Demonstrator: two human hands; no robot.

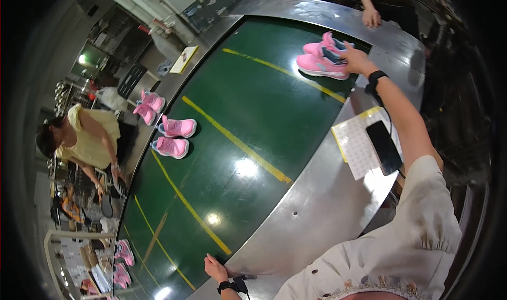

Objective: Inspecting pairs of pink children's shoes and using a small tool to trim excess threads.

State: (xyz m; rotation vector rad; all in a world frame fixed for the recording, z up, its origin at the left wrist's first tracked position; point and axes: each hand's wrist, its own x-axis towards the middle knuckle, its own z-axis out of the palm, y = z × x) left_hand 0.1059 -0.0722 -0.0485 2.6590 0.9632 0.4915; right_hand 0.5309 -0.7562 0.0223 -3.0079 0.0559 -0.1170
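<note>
At the far right of the green conveyor belt, my right hand [359,61] is closed on the heel end of a pair of pink sneakers [320,65] with white soles and grey-blue linings. The pair stands side by side on the belt, toes to the left. My fingers cover part of the heels. Low in the picture, my left hand [215,269] rests at the belt's near edge with its fingers loosely bent and nothing in it. Another pair of pink sneakers [174,137] stands on the belt's far left side.
Yellow lines cross the green belt [237,136]. On the metal ledge [296,214] a black phone [384,147] lies on a printed sheet [355,141]. More pink sneakers [149,107] stand beyond the belt. A co-worker [87,136] handles a dark shoe; another person's hand [371,17] rests at the far edge.
</note>
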